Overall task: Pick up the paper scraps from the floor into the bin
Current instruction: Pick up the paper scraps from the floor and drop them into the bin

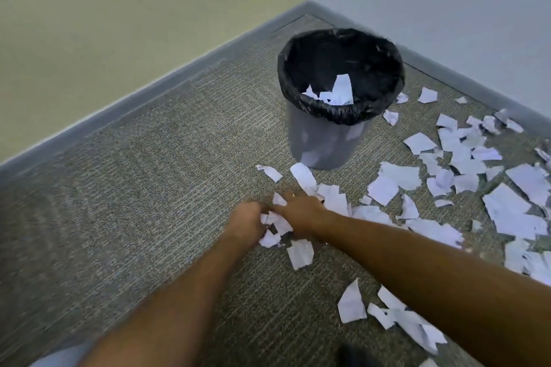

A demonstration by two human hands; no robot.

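While both hands, left hand (247,222) and right hand (299,211), gather paper scraps (275,225) on carpet: few in bin (325,140), many left scattered.

One head-worn view looks forward and down at a carpeted corner (149,176).
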